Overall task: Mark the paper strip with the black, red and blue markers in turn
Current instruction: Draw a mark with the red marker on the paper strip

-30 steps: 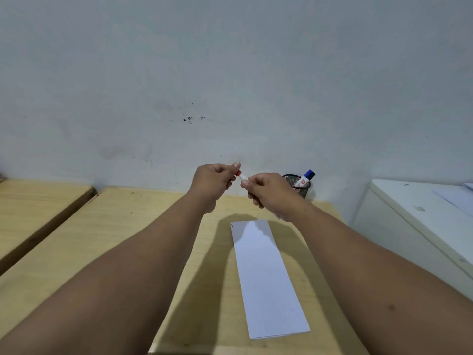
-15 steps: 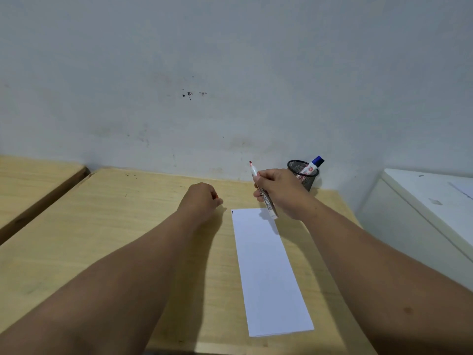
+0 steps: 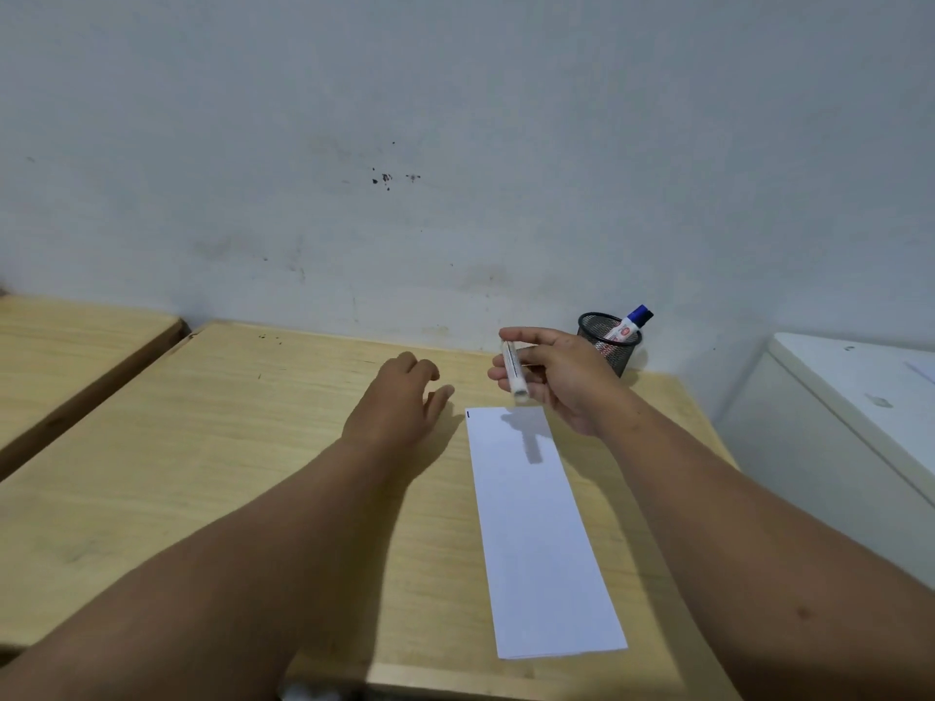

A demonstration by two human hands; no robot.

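**Right hand holds a marker above the strip's far end**

Right hand [image 3: 566, 376], grip: fingers closed around a white marker [image 3: 513, 369], thumb on top, barrel slanting down toward the camera. Tip end hidden or blurred, so colour can't be told from this frame. Marker is in the air, over the far end of the paper strip [image 3: 536, 528]; its shadow falls on the strip just below.

Left hand [image 3: 399, 397], grip: loosely open, fingers curled and slightly spread, holding nothing visible. It is low over the tabletop [image 3: 202, 473], just left of the strip's far-left corner. Touching the surface or not, can't tell.

Strip: white, long, lies flat on the tabletop, running from near the front edge away toward the wall, slightly angled. A short black mark [image 3: 468, 414] sits at its far-left corner. Rest of the strip looks blank.

Behind the right hand, near the wall: black mesh cup [image 3: 612, 346], upright on the tabletop. A blue marker [image 3: 632, 323] leans in it, blue cap sticking out over the rim to the right.

White cabinet [image 3: 860, 422] to the right of the tabletop. A second wooden surface [image 3: 66, 341] to the left, separated by a gap.
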